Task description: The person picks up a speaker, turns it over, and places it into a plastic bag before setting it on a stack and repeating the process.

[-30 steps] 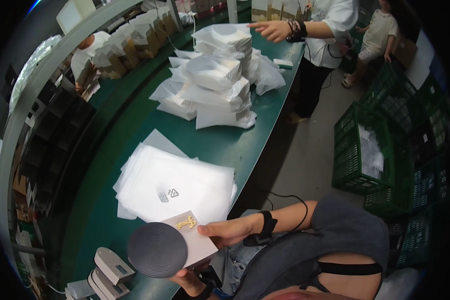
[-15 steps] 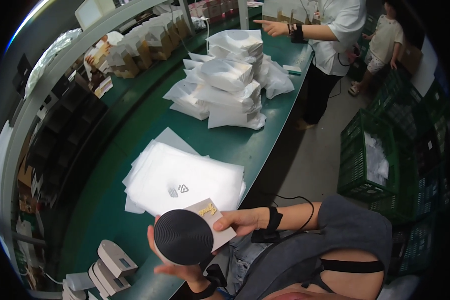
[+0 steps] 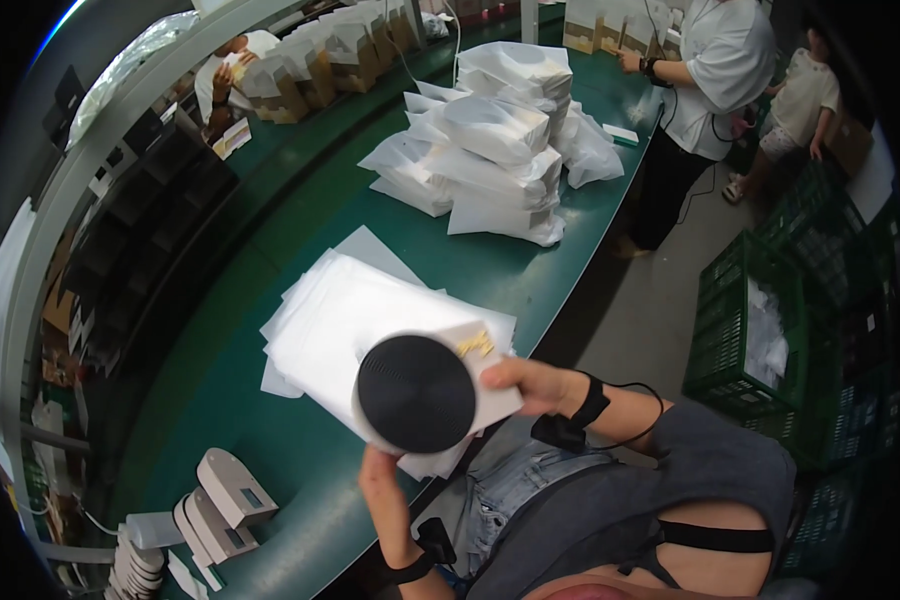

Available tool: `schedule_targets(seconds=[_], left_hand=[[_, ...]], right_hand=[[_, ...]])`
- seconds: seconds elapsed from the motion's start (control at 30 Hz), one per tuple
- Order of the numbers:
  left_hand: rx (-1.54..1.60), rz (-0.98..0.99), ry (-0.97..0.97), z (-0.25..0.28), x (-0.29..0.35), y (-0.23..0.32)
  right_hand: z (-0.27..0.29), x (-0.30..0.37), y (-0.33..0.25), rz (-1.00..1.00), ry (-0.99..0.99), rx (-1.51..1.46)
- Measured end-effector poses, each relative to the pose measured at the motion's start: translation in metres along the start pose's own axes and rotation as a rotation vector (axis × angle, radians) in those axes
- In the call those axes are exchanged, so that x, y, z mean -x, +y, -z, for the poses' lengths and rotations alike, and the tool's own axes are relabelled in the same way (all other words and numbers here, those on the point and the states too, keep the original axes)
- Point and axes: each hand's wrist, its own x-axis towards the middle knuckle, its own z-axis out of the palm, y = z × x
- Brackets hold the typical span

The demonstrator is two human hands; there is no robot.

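Observation:
A flat beige device (image 3: 495,397) with gold lettering carries a round black ridged disc (image 3: 416,393) on its face. My right hand (image 3: 535,384) is closed on the device's right end, thumb on top and fingers behind. From below, my left hand (image 3: 382,490) holds the disc end, its fingers hidden behind it. Directly under the device lies a stack of white translucent bags (image 3: 340,325), flat on the green table (image 3: 220,375). Several similar beige devices (image 3: 232,488) with small grey-blue windows rest at the lower left of the table.
Filled white bags (image 3: 500,130) are piled farther along the table. Brown and white cartons (image 3: 315,70) line the far side. Another person (image 3: 720,75) stands at the far right, a smaller person (image 3: 802,95) behind. Green crates (image 3: 735,330) stand on the floor at right.
The device has moved right and up in view, over the bags, and turned slightly. My left hand's spread fingers have gone behind it. The standing person's pointing hand has drawn back toward the body.

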Motion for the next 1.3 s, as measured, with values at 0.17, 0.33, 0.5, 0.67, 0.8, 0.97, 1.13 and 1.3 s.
schedule_targets(seconds=[0.17, 0.33, 0.5, 0.67, 0.8, 0.97, 1.13, 1.3], left_hand=[[-0.581, -0.066, -0.106, -0.026, 0.004, 0.009], [-1.005, -0.417, -0.102, -0.046, -0.005, -0.001], [-1.290, -0.376, -0.139, -0.061, -0.002, -0.004], [-1.232, -0.370, -0.141, -0.041, -0.006, -0.012], [-1.205, -0.327, -0.082, -0.025, -0.010, -0.013], [-1.244, -0.292, 0.054, -0.015, -0.006, -0.015], [-1.258, -0.278, 0.116, -0.006, -0.010, -0.017], [-1.342, -0.217, 0.176, -0.011, -0.003, -0.010]], right_hand=[[-0.002, 0.001, -0.048, 0.525, 0.426, 0.782], [0.027, 0.015, -0.068, 0.508, 0.411, 0.203], [0.069, 0.029, -0.059, 0.524, 0.649, 0.950], [0.082, 0.017, -0.047, 0.578, 0.563, 0.387], [0.077, 0.010, -0.053, 0.480, 0.412, 0.015], [0.114, -0.003, -0.031, 0.489, 0.501, 0.346], [0.121, -0.006, -0.021, 0.479, 0.465, 0.378], [0.113, -0.010, -0.023, 0.444, 0.459, 0.294]])
